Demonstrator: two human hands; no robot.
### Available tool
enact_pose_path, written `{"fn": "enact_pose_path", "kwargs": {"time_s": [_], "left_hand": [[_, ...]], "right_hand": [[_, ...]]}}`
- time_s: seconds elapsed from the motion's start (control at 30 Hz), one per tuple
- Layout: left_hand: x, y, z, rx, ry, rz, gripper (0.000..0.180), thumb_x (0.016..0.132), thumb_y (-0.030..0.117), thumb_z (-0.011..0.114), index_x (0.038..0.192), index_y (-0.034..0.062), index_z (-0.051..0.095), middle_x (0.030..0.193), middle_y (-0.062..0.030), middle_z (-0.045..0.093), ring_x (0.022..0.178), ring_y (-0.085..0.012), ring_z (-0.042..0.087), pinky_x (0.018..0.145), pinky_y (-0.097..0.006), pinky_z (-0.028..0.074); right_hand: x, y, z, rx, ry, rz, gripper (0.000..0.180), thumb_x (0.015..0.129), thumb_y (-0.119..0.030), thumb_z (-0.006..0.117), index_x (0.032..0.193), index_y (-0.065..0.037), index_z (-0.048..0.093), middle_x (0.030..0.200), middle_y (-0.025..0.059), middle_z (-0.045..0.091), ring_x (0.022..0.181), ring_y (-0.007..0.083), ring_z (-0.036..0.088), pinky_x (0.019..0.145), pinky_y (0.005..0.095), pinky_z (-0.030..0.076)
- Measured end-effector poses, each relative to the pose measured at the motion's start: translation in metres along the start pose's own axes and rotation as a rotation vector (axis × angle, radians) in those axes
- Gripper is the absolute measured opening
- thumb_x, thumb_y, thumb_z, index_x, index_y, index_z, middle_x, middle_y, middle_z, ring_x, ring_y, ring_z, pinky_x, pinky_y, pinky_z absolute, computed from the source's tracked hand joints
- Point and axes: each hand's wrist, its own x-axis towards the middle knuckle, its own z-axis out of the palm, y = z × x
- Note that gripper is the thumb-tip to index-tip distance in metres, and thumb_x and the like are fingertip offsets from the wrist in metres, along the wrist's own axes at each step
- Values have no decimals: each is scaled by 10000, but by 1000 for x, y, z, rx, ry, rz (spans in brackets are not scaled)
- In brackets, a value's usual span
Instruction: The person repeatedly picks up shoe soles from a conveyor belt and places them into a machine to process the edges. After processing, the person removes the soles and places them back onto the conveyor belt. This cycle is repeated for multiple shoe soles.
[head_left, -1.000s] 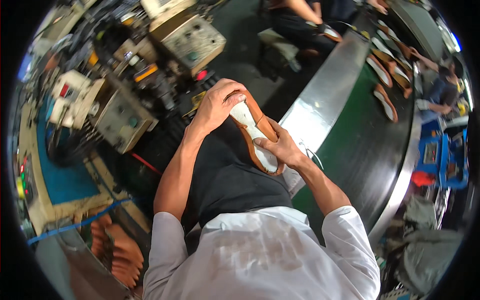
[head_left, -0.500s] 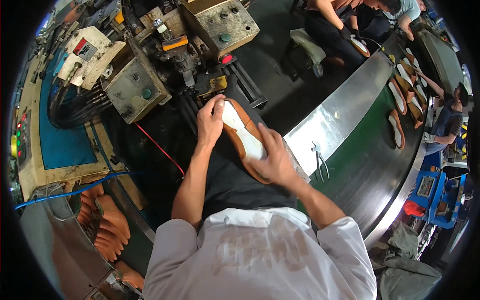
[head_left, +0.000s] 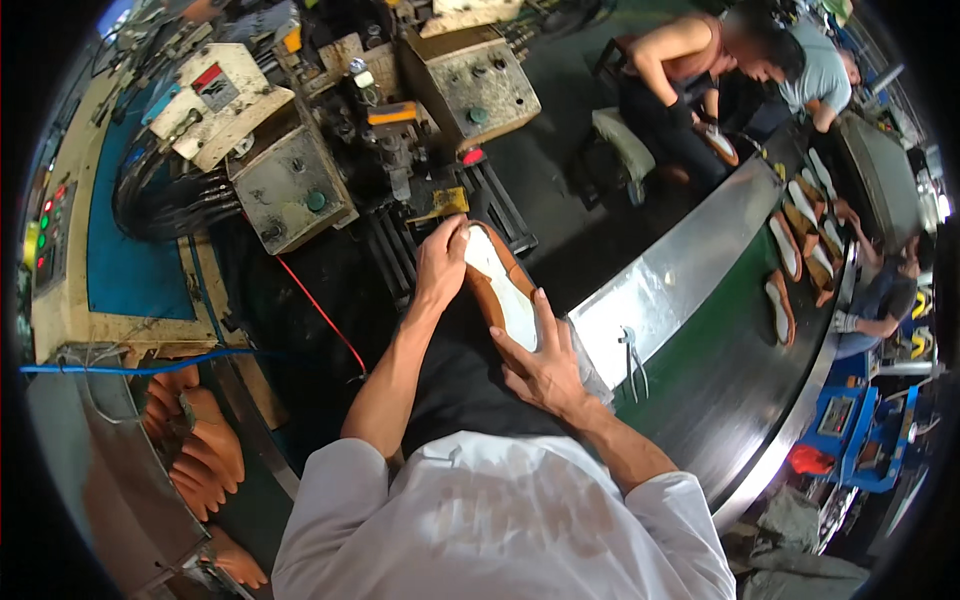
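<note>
A brown shoe upper [head_left: 503, 290] with a white sole-side lies over my lap, its underside facing up and its far end tilted toward the machine. My left hand [head_left: 441, 265] is closed on the far end, thumb bent over the edge beside the white part. Around the near end my right hand [head_left: 545, 368] grips both sides, with the thumb on the left edge and the fingers along the right. Its palm hides the near tip. A pair of pincers [head_left: 631, 362] rests to the right of this hand, by the metal ledge's edge.
Ahead stands a greasy machine with control boxes [head_left: 292, 188] and a yellow block [head_left: 437, 203]. A metal ledge [head_left: 665, 275] borders a green conveyor [head_left: 700, 400] bearing several brown shoes [head_left: 786, 245]. Orange-brown pieces [head_left: 205, 440] are stacked at left. Co-workers [head_left: 680, 80] sit beyond the ledge.
My right hand, blurred over the shoe before, now wraps its near end with the fingers along the edge. The left hand keeps its hold. The whole view has shifted slightly.
</note>
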Motion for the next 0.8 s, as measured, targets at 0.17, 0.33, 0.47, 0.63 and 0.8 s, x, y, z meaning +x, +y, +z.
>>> {"fn": "enact_pose_path", "kwargs": {"time_s": [0.17, 0.33, 0.47, 0.63, 0.8], "left_hand": [[15, 22, -51, 30, 22, -1, 343, 1082, 160, 606, 1349, -28, 712, 1305, -227, 755, 1235, -363, 723, 1046, -406, 555], [72, 71, -196, 271, 477, 262, 273, 1038, 93, 657, 1280, -1, 743, 1238, -182, 760, 1216, -348, 701, 1069, -452, 521], [132, 13, -359, 1113, 910, 310, 338, 1109, 233, 581, 1306, 15, 748, 1411, -218, 661, 1337, -401, 578, 1101, -552, 458], [170, -41, -378, 1142, 1008, 325, 317, 1005, 96, 646, 1295, -5, 728, 1335, -223, 597, 1201, -446, 564, 1001, -551, 489], [169, -37, -367, 1160, 1086, 414, 311, 955, 37, 662, 1255, 2, 736, 1231, -196, 613, 1116, -400, 572, 922, -533, 486]], "right_hand": [[38, -9, -43, 22, -14, -180, 723, 792, -197, 860, 1480, -325, 677, 1735, 340, 174, 1338, 555, 507, 1017, 578, 567], [148, -35, -102, 59, 133, -246, 719, 763, -224, 868, 1463, -254, 707, 1722, 366, 196, 1276, 529, 549, 1053, 562, 541], [281, -47, -95, 18, 260, -352, 774, 781, -242, 844, 1526, -301, 642, 1721, 354, 198, 1256, 566, 544, 1086, 584, 525], [399, -39, -55, 14, 278, -316, 770, 809, -264, 835, 1546, -335, 623, 1732, 345, 180, 1301, 603, 509, 1120, 619, 503], [431, -30, -12, 75, 201, -256, 782, 812, -273, 837, 1557, -344, 611, 1746, 342, 143, 1371, 626, 459, 1158, 619, 476]]}}
